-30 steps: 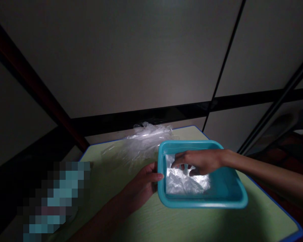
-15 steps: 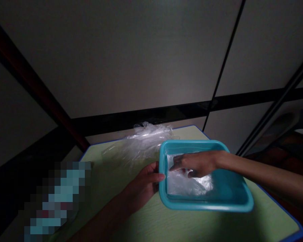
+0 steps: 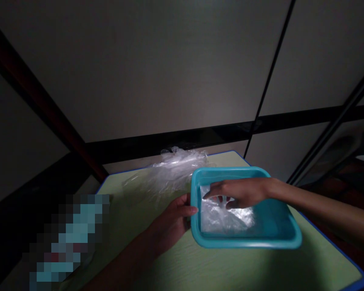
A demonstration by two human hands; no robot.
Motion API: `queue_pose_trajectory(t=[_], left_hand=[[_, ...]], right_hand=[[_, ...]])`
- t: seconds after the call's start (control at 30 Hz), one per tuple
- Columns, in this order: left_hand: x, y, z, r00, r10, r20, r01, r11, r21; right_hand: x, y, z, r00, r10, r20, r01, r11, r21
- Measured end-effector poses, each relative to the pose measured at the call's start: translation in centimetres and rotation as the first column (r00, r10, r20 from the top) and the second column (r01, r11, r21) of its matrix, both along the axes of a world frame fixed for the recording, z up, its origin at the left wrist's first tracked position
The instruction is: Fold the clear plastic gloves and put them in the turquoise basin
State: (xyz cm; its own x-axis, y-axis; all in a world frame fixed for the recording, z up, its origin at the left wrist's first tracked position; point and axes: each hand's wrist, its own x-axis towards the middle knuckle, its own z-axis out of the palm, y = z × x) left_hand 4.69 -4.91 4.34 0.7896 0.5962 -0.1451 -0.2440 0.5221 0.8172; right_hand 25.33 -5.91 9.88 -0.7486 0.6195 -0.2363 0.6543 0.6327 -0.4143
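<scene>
A turquoise plastic basin (image 3: 245, 244) stands over the green tabletop, its left end turned towards my left hand. My left hand (image 3: 177, 216) grips that rim, thumb over the edge and fingers outside. Inside the basin lies a clear, crinkled plastic bag (image 3: 221, 222), spread over the left part of the floor. My right hand (image 3: 242, 192) reaches in from the right above it. Its forefinger points left, while the thumb and other bent fingers appear to pinch a raised fold of the plastic. The exact contact is partly hidden.
A heap of clear plastic bags (image 3: 176, 167) lies at the table's back edge, behind the basin. At the left edge is a blurred, blue-and-white item (image 3: 75, 238). The green table (image 3: 230, 268) has a blue rim and stands against pale cabinet panels (image 3: 170, 81).
My right hand has risen slightly, and the plastic beneath it now shows folds drawn up towards the fingers. The basin's near and right edges have shifted slightly up and left. My left hand keeps its grip.
</scene>
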Motion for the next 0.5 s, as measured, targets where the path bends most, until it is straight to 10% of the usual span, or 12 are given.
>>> queue_pose_trajectory(t=[0.3, 0.5], left_hand=[[0.7, 1.0, -0.9, 0.999, 0.05, -0.011, -0.05, 0.998, -0.037], [2.8, 2.3, -0.7, 0.997, 0.08, 0.002, -0.08, 0.996, -0.047]], right_hand=[[3.4, -1.5, 1.2, 0.881, -0.27, -0.388, 0.316, 0.947, 0.059], [7.8, -2.6, 0.2, 0.48, -0.526, -0.703, 0.758, 0.651, 0.03]])
